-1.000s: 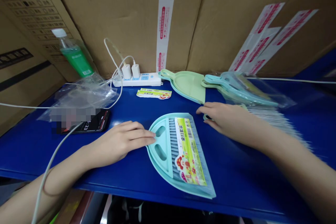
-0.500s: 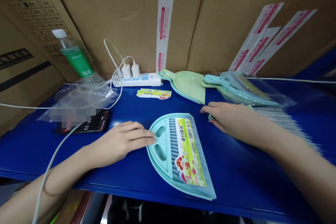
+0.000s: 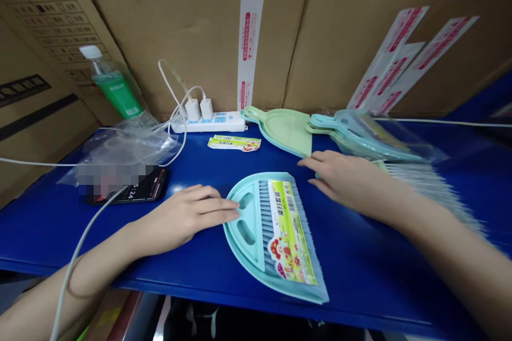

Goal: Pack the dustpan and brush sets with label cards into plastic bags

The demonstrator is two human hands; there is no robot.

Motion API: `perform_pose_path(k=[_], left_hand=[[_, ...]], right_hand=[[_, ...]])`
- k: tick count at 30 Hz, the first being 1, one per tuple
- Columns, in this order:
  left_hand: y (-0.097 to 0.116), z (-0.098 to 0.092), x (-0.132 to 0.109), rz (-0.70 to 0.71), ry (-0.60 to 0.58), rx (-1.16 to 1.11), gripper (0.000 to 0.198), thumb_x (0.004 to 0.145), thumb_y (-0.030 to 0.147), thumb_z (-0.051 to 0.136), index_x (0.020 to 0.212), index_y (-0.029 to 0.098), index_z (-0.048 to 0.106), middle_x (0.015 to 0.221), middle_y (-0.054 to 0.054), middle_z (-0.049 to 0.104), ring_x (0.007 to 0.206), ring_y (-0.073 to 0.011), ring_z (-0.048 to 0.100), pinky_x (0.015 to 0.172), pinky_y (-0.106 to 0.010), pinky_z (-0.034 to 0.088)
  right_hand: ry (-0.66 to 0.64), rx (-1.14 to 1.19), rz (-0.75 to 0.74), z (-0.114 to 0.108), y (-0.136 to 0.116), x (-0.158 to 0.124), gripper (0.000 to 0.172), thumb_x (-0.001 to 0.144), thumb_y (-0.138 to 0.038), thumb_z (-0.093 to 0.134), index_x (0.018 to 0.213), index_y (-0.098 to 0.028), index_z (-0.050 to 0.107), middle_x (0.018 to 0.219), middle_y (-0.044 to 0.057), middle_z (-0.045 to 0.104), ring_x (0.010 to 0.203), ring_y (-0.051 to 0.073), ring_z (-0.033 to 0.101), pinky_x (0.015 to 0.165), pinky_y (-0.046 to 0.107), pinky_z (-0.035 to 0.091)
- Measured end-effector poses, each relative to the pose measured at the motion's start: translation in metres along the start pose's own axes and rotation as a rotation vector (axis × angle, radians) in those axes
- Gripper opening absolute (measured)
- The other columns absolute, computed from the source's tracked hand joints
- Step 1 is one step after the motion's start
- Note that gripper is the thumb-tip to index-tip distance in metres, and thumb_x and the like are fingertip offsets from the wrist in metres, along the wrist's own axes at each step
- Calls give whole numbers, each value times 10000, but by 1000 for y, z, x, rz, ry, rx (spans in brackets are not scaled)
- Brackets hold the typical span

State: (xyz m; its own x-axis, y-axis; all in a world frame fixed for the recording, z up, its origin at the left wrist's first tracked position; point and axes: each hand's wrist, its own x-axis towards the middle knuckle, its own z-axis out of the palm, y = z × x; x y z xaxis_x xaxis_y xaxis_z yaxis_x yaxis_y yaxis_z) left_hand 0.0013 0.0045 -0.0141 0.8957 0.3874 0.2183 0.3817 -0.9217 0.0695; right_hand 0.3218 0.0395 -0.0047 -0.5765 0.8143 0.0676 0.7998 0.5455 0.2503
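Observation:
A light-blue dustpan (image 3: 276, 291) lies on the blue table, with a matching hand brush (image 3: 250, 250) nested in it. Across the brush's grey bristles sits a printed cardboard label (image 3: 292, 232). My left hand (image 3: 198, 210) rests flat with outstretched fingers, its fingertips touching the brush by the upper handle hole; the thumb is hidden. To the right, my right hand (image 3: 332, 176) is curled around the handle end of another hand brush with pale bristles (image 3: 436, 192). That handle is mostly covered by the hand and forearm.
Stacked green and blue dustpans (image 3: 286, 130) lie behind, beside a bagged dustpan set (image 3: 368, 133). A loose label (image 3: 234, 143), power strip (image 3: 216, 123), phone (image 3: 148, 186), plastic bag (image 3: 120, 146) and bottle (image 3: 116, 88) are around. A white cable (image 3: 80, 245) crosses my left forearm. Cardboard boxes (image 3: 192, 21) stand behind.
My right hand has shifted slightly left, and the pale-bristled brush has moved a little with it. My left fingertips reach slightly farther onto the blue brush.

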Motion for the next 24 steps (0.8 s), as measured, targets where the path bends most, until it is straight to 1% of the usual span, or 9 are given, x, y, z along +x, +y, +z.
perform_pose_path(k=[2, 4, 6, 10, 13, 16, 18, 21, 24], left_hand=[[0, 0, 0, 3, 5, 1, 603, 855, -45, 278, 1318, 245, 532, 1261, -13, 660, 1054, -185, 572, 883, -323, 461], [1, 0, 1, 5, 13, 6, 599, 854, -46, 268, 1300, 239, 546, 1249, -13, 667, 1050, -184, 574, 881, -321, 460], [1, 0, 1, 6, 28, 19, 591, 853, -51, 257, 1277, 231, 559, 1243, -11, 671, 1043, -183, 576, 871, -319, 460], [2, -1, 3, 26, 55, 44, 555, 860, -50, 264, 1243, 209, 570, 1236, -15, 674, 1033, -180, 582, 853, -310, 460], [2, -1, 3, 39, 63, 69, 554, 854, -59, 260, 1235, 200, 568, 1220, -13, 680, 1038, -170, 585, 846, -301, 460], [2, 0, 2, 3, 107, 141, 496, 884, -17, 297, 1235, 203, 570, 1202, -25, 683, 1034, -175, 591, 834, -300, 474], [1, -1, 2, -58, 182, 228, 434, 909, 30, 331, 1219, 201, 583, 1180, -42, 683, 1007, -188, 601, 828, -311, 486], [-1, -5, 2, -245, 271, 432, 378, 911, 54, 353, 1159, 160, 617, 1098, -89, 687, 928, -222, 622, 801, -348, 509], [-4, -11, 2, -504, 242, 697, 358, 882, 58, 368, 1124, 81, 631, 1047, -171, 671, 897, -292, 629, 738, -402, 527]], right_hand=[[113, 64, -49, 2, -6, 2, 294, 879, -142, 437, 1068, -147, 662, 1013, 144, 718, 886, 275, 685, 703, 380, 546], [171, 158, -83, 3, -13, 5, 325, 923, -168, 386, 1122, -153, 642, 1047, 133, 714, 923, 257, 675, 749, 381, 546], [164, 240, -109, 4, -20, 8, 334, 949, -188, 356, 1122, -160, 640, 1041, 121, 713, 932, 248, 666, 769, 381, 543], [120, 312, -107, 7, -27, 14, 323, 959, -167, 340, 1043, -168, 652, 996, 105, 702, 917, 244, 650, 778, 384, 527], [79, 331, -77, 8, -27, 17, 293, 937, -120, 374, 1035, -167, 646, 976, 100, 685, 923, 243, 640, 720, 344, 510], [31, 336, -58, 7, -25, 18, 275, 903, -76, 408, 1007, -181, 639, 935, 91, 665, 890, 234, 632, 651, 300, 470], [-3, 353, -46, 5, -23, 18, 268, 887, -57, 408, 972, -187, 627, 921, 86, 650, 858, 226, 630, 633, 287, 446], [-41, 400, -10, 3, -19, 17, 266, 860, -34, 383, 918, -191, 589, 909, 77, 624, 769, 202, 625, 616, 281, 427], [-32, 458, 14, 5, -13, 16, 257, 838, -29, 364, 895, -199, 548, 912, 77, 609, 731, 191, 615, 640, 295, 437]])
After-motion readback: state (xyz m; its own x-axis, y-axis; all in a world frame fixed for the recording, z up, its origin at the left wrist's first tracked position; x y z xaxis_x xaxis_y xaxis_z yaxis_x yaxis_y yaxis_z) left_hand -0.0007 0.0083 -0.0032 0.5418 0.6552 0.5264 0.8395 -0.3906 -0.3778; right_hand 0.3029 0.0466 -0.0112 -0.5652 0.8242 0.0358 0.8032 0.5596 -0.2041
